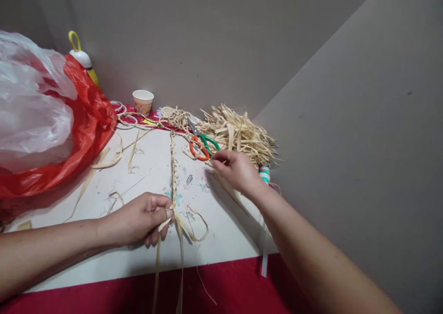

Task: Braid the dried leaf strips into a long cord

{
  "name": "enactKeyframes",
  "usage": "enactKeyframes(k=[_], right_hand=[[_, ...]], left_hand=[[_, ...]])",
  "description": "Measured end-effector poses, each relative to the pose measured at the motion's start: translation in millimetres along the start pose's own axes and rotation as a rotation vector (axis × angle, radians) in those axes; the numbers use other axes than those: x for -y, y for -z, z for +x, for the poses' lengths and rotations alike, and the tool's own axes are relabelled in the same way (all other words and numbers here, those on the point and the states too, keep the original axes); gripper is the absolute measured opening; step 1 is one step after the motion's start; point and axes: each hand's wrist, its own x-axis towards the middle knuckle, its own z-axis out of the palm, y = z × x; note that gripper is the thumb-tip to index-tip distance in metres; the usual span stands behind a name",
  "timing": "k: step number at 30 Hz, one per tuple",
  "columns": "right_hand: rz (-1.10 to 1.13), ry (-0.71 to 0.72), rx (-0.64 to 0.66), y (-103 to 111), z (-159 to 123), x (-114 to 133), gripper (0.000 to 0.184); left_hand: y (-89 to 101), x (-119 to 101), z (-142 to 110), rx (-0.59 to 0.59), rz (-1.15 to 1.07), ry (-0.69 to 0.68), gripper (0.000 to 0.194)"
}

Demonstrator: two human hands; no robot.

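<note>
A narrow braid of pale straw-like strips (173, 171) runs down the white board. My left hand (152, 217) is closed, thumb and forefinger pinching the lower end of the braid, from which loose strips hang over the board's front edge. Out to the right, my right hand (237, 170) has its thumb and fingers drawn together beside the scissors (200, 154) with orange and green handles. What lies between those fingertips is hidden. A thin strip (230, 191) shows below this hand. Just behind it spreads a bundle of dry strips (238, 131).
Red and clear plastic bags (93, 106) bulge over the left side. Along the back stand a paper cup (143, 102) and a yellow-and-white bottle (81, 57), near coiled braided cord (176, 116). Loose strips (107, 161) litter the white board (221, 240). Grey walls (363, 134) close in behind and right.
</note>
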Motion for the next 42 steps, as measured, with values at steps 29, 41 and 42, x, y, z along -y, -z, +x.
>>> enactKeyframes(k=[29, 41, 42], right_hand=[[0.661, 0.012, 0.197, 28.1, -88.0, 32.6, 0.004], [0.579, 0.037, 0.528, -16.2, -133.8, 65.3, 0.008], [0.58, 0.01, 0.558, -14.9, -135.9, 66.0, 0.009]], left_hand=[[-0.1, -5.9, 0.7, -0.025, -0.131, 0.028, 0.021], [-2.0, -12.0, -1.1, -0.025, -0.142, 0.028, 0.026], [-1.9, -11.7, -1.1, -0.021, -0.146, 0.023, 0.026]])
